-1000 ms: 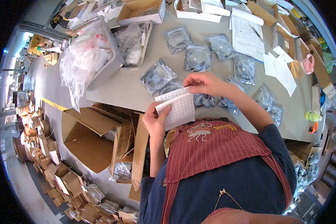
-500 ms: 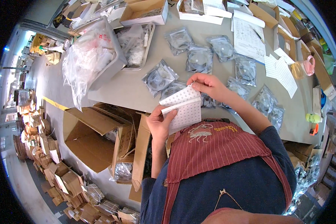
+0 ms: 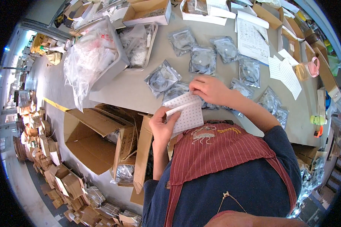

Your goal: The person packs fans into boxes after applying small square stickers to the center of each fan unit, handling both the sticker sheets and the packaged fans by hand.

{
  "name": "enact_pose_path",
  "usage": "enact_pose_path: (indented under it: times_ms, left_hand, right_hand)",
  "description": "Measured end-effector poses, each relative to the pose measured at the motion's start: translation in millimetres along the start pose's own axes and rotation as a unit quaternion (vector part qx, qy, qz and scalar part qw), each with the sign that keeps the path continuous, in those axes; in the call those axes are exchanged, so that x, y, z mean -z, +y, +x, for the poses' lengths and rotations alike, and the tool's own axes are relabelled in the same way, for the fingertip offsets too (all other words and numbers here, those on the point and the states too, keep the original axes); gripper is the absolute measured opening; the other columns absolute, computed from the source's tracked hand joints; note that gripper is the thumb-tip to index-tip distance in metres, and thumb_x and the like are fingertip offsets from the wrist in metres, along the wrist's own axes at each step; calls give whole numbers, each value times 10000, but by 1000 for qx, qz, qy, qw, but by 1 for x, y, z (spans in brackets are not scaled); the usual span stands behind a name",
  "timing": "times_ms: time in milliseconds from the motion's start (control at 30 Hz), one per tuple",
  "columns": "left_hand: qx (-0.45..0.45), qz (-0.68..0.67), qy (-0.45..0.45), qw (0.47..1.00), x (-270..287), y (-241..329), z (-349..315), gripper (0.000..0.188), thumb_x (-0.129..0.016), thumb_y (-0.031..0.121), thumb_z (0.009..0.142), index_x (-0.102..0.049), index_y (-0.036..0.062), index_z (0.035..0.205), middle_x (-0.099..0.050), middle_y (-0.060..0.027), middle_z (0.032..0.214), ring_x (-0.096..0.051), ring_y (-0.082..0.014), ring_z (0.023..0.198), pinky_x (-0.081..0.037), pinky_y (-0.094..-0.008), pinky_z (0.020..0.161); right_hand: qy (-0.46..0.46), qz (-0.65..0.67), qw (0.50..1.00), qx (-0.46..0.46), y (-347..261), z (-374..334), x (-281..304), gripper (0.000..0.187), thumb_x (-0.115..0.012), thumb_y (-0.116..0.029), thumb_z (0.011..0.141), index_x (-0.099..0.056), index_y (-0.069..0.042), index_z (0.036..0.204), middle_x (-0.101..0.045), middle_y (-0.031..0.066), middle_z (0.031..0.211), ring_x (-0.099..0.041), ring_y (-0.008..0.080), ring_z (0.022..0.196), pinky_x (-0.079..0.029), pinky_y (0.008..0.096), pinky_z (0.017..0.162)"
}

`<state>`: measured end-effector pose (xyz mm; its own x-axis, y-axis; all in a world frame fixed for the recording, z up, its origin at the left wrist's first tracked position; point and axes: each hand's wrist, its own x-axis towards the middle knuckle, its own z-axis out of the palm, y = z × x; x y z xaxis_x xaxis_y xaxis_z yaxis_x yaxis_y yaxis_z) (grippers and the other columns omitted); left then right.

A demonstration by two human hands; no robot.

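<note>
My left hand [image 3: 162,125] grips a folded white label sheet [image 3: 190,118] by its left edge, thumb on top. The sheet carries rows of small printed marks and is held just above my apron. My right hand [image 3: 210,90] is closed at the sheet's upper right corner, with its fingertips pressed together there. Whether a single label lies between those fingertips is hidden. Beyond my hands several silvery zip bags lie on the grey table, among them a bag with a coiled dark part [image 3: 202,60] and another bag [image 3: 163,78] farther left.
A grey bin [image 3: 119,62] full of clear plastic bags stands at the left. An open cardboard box [image 3: 91,147] is below the table's left edge. Printed papers [image 3: 252,38] and more label sheets [image 3: 286,75] lie at the right, near a pink tape roll [image 3: 313,66].
My right hand has turned, its fingers curling lower over the sheet's corner. The sheet's upper flap has tilted slightly. My left hand keeps its hold in nearly the same place.
</note>
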<state>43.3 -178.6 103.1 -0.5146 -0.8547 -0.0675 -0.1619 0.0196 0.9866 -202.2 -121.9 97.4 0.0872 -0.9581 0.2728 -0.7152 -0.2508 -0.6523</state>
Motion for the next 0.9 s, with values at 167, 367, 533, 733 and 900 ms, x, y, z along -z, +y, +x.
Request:
enact_pose_path:
  times_ms: [167,367,533,733,900]
  left_hand:
    - [25,-14,4,1000,2,2,0,111,-748,-17,772,-657,-9,835,-638,-9,783,-555,-65,728,-442,-220,655]
    - [1,9,-13,1000,6,0,1,112,-748,-18,774,-663,-25,846,-641,-25,782,-571,-78,742,-453,-229,675]
    - [-28,2,-42,999,7,4,4,110,-744,-28,778,-671,-26,860,-653,-46,810,-587,-96,764,-464,-244,704]
    - [-29,25,-57,998,7,7,6,113,-742,-30,783,-674,-28,873,-656,-52,826,-595,-102,781,-468,-245,714]
    - [-19,-15,5,1000,19,-4,4,129,-740,-33,783,-669,-31,891,-656,-24,830,-576,-81,765,-461,-228,685]
  right_hand:
    - [-6,35,999,-19,6,0,-8,115,-645,-91,835,-588,-71,933,-601,87,891,-605,285,850,-487,382,731]
    - [-57,142,987,-54,17,11,1,150,-663,-111,812,-606,-58,939,-640,90,833,-628,244,770,-492,359,696]
    - [-145,186,969,-72,22,20,9,155,-686,-129,805,-629,-51,926,-657,67,777,-620,182,695,-495,326,674]
    - [-172,243,949,-99,29,21,8,136,-693,-141,821,-634,-43,894,-649,34,769,-584,113,686,-481,283,667]
    - [-116,290,942,-122,33,19,6,124,-689,-137,828,-632,-38,876,-634,17,739,-574,98,679,-476,269,659]
